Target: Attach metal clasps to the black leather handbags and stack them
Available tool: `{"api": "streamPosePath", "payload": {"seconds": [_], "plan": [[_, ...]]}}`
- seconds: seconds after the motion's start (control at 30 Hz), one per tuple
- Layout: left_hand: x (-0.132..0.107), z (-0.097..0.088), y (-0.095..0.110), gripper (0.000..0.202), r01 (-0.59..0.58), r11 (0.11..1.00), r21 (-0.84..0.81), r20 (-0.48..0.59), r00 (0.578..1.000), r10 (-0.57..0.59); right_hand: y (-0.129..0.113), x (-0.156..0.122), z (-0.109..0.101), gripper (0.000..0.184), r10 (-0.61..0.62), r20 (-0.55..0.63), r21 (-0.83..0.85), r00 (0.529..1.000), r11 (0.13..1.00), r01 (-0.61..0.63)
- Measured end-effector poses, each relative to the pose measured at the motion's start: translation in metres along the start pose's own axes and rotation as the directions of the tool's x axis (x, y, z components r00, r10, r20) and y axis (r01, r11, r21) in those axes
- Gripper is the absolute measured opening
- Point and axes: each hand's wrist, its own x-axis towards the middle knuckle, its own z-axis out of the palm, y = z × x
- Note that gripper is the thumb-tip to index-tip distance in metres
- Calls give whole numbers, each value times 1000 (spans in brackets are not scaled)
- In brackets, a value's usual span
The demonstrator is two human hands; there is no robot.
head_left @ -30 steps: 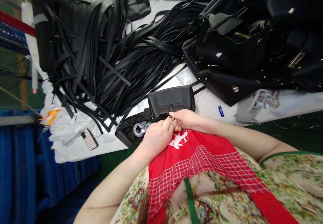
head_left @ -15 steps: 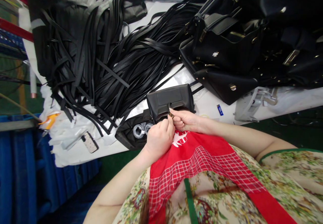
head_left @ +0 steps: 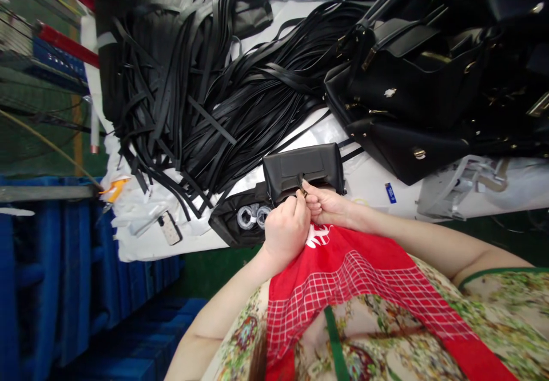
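Note:
A small black handbag (head_left: 309, 162) lies on the table in front of me, its front edge toward my apron. Both hands meet at the middle of that edge. My right hand (head_left: 328, 205) pinches a small gold-coloured metal fitting (head_left: 303, 193) on a short dark tab of the bag. My left hand (head_left: 286, 227) is closed in a fist against the same fitting, and its fingertips are hidden. Beside the handbag, to the left, is a black fabric piece (head_left: 223, 221) with plastic-wrapped rings (head_left: 246, 217) on it.
Long black straps (head_left: 261, 106) are heaped across the left and middle of the white table. Black handbags (head_left: 407, 95) pile up at the right. A blue lighter-sized object (head_left: 390, 193), a phone (head_left: 170, 227) and an orange-handled tool (head_left: 114, 190) lie near the edge. Blue plastic crates (head_left: 64, 278) stand at left.
The whole view has swung left, so everything appears farther right. My hands keep their grip at the bag's front edge, with hardly any movement relative to it.

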Motion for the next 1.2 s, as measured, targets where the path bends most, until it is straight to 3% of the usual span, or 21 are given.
{"api": "streamPosePath", "payload": {"seconds": [0.1,0.2,0.27,0.4,0.47,0.53,0.63,0.7,0.87,0.97,1.2], "plan": [[4,0,-2,20,124,984,-124,-12,992,-126,1,0,-3,50,-10,45,-22,999,1000,11],[12,1,-7,12,273,889,-367,56,961,-272,2,-1,-9,49,-40,89,-63,995,997,46],[17,3,-12,9,380,742,-552,180,923,-339,2,-3,-13,47,-55,115,-76,992,995,64],[21,14,-19,14,579,255,-774,482,801,-355,2,-8,-18,42,-64,131,-72,989,995,74],[21,18,-20,16,604,149,-783,537,777,-328,1,-8,-20,39,-66,113,-69,991,995,74],[21,21,-20,12,583,235,-778,511,805,-303,0,-7,-23,38,-45,76,-53,996,997,49],[22,22,-18,6,482,518,-707,414,875,-249,-3,-2,-30,39,13,39,7,999,1000,-14],[24,22,-19,8,411,640,-649,371,906,-206,-3,1,-35,36,34,50,22,998,999,-35],[26,29,-24,9,321,730,-604,306,939,-160,-2,2,-39,32,-41,18,-108,999,993,43],[24,37,-27,9,327,706,-628,326,934,-143,-1,1,-38,41,-104,-55,-207,993,974,90],[25,40,-33,18,471,337,-815,431,882,-192,-1,-3,-41,50,-130,-54,-316,990,943,107]]}}
